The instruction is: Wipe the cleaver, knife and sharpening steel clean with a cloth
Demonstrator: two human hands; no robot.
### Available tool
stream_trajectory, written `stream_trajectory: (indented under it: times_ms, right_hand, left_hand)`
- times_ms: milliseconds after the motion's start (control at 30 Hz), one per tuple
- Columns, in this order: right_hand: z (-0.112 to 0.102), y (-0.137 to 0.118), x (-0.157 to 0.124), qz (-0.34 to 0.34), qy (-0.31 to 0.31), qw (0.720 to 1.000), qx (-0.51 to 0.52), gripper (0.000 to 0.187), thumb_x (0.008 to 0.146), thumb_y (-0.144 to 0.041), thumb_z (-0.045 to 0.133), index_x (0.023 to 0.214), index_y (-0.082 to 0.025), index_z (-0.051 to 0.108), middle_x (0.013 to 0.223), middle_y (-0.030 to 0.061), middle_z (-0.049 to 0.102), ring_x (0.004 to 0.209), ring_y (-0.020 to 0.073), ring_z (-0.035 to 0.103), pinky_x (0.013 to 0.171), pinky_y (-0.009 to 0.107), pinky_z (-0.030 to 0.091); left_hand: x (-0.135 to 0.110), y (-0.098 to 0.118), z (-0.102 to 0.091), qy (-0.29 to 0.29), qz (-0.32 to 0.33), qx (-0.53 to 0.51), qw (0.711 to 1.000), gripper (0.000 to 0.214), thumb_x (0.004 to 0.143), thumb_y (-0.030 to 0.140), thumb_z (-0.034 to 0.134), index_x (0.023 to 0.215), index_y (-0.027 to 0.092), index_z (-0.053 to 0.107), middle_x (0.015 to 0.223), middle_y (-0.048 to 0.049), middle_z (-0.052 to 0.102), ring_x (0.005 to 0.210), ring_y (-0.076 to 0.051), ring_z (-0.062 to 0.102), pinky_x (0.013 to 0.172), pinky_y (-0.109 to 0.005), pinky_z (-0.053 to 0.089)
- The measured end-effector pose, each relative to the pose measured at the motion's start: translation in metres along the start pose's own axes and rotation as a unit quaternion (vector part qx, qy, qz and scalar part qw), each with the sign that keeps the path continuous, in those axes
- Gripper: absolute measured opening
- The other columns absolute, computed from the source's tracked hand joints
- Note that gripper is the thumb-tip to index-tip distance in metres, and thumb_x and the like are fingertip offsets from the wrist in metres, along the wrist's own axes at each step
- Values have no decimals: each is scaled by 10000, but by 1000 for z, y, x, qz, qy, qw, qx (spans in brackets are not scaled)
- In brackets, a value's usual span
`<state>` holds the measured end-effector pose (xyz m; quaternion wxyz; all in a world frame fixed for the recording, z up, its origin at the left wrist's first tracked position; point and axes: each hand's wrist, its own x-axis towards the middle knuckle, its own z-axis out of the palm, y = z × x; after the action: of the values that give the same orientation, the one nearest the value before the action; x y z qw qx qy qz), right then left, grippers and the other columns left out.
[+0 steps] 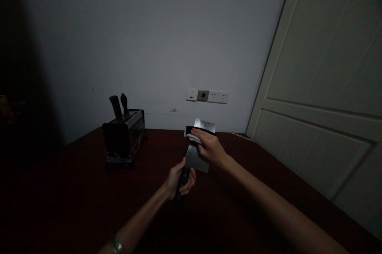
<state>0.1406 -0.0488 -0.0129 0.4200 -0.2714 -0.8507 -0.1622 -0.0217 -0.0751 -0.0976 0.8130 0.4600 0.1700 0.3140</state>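
Note:
A cleaver (pixel 197 159) with a broad metal blade and a dark handle is held up over the table, blade pointing away from me. My left hand (pixel 179 180) is wrapped around its handle. With my right hand (pixel 211 146) I press a folded black-and-white cloth (pixel 191 134) against the blade's flat face. The cloth and fingers cover the middle of the blade; its far end and the part near the handle show.
On the left of the dark red table (pixel 161 148) stands a knife block (pixel 123 136) with two dark handles sticking up. Behind are a pale wall and a row of sockets (pixel 207 95). A white panelled door (pixel 316 86) stands at right.

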Motion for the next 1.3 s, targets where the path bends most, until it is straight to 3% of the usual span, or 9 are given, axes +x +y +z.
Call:
stream_trajectory:
  times_ms: [133, 233, 333, 433, 633, 733, 1067, 1167, 1300]
  right_hand:
    - [9, -25, -18, -59, -31, 997, 29, 476, 693, -20, 445, 1159, -79, 522, 1137, 165, 608, 1134, 203, 518, 935, 362, 465]
    - [-3, -11, -4, -54, -28, 998, 8, 473, 686, -23, 450, 1145, -96, 535, 1147, 157, 604, 1101, 204, 544, 922, 363, 475]
    - [-14, 14, 18, 3, 18, 999, -28, 454, 704, -26, 456, 1139, -116, 548, 1157, 146, 601, 1101, 213, 544, 946, 384, 454]
    - [-11, 19, 23, 36, 47, 998, -34, 461, 711, -33, 473, 1153, -142, 545, 1173, 131, 594, 1114, 217, 535, 962, 395, 439]
    - [17, -35, -16, 9, -3, 1000, 29, 482, 715, -21, 431, 1178, -119, 524, 1167, 143, 595, 1136, 212, 516, 944, 386, 460]
    - [18, -45, -21, 7, -4, 999, 42, 501, 703, -16, 428, 1176, -146, 526, 1149, 122, 611, 1098, 208, 547, 922, 383, 479]
    - [-4, 6, 36, 66, 77, 994, -32, 466, 705, -19, 458, 1141, -155, 552, 1165, 123, 600, 1089, 228, 552, 943, 402, 448]
    - [5, -3, 26, 64, 75, 995, -18, 487, 706, -17, 454, 1159, -174, 542, 1179, 107, 593, 1104, 223, 541, 951, 409, 443]
    - [22, -38, -12, 47, 35, 998, 31, 522, 714, -19, 428, 1206, -175, 511, 1219, 109, 563, 1133, 210, 518, 953, 396, 449]
  left_hand:
    - [1, 0, -1, 5, 15, 4, 1000, 636, 840, 594, 210, 663, 92, 557, 398, -45, 506, 211, -54, 245, 258, -180, 165]
    - [1, 0, 0, -3, 13, 17, 1000, 655, 838, 613, 199, 659, 92, 553, 398, -46, 509, 208, -57, 253, 254, -180, 172]
    - [1, -1, 3, -10, 9, 24, 1000, 659, 840, 614, 193, 639, 93, 545, 402, -47, 512, 207, -54, 248, 247, -179, 170]
    - [0, -1, 5, -7, 10, 22, 1000, 657, 845, 607, 189, 634, 96, 543, 400, -48, 511, 205, -55, 245, 246, -182, 175]
    - [2, -2, 2, 33, 19, 3, 999, 662, 843, 586, 200, 568, 88, 539, 377, -51, 482, 204, -55, 243, 257, -192, 157]
    - [2, 0, 1, 41, 23, 4, 999, 668, 850, 562, 183, 529, 88, 527, 367, -52, 466, 203, -53, 230, 259, -197, 145]
    - [-2, 4, 9, 15, 27, 19, 999, 637, 838, 611, 218, 640, 101, 543, 390, -36, 497, 208, -54, 241, 253, -181, 164]
    - [-1, 3, 7, 18, 35, 18, 999, 630, 831, 618, 230, 642, 104, 540, 382, -29, 491, 207, -51, 230, 257, -179, 157]
    - [2, 0, 0, 46, 33, 16, 998, 614, 811, 614, 252, 579, 112, 518, 379, -40, 493, 208, -59, 245, 262, -193, 169]
